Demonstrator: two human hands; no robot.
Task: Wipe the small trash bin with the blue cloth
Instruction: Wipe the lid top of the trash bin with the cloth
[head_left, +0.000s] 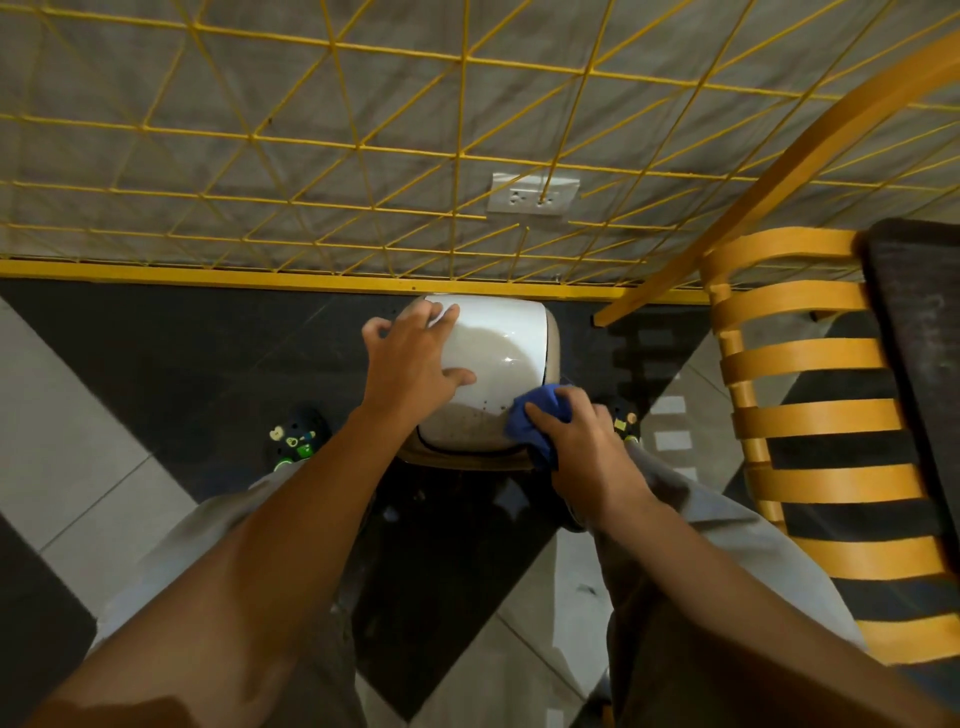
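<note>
The small trash bin (498, 348) stands on the floor against the wall, between my feet. Its lid is white and glossy, with brown specks near the front edge, and the body below is tan. My left hand (410, 358) lies spread on the lid's left side, fingers over the far left corner, thumb on top. My right hand (576, 441) is closed on the bunched blue cloth (530, 421), which presses on the lid's front right corner.
A wooden slatted chair (810, 415) with a dark seat stands close on the right. A yellow wire grid (363, 156) covers the grey wall behind the bin, with a wall socket (532, 193). Dark shoes with charms (298, 436) rest on the black and pale tiled floor.
</note>
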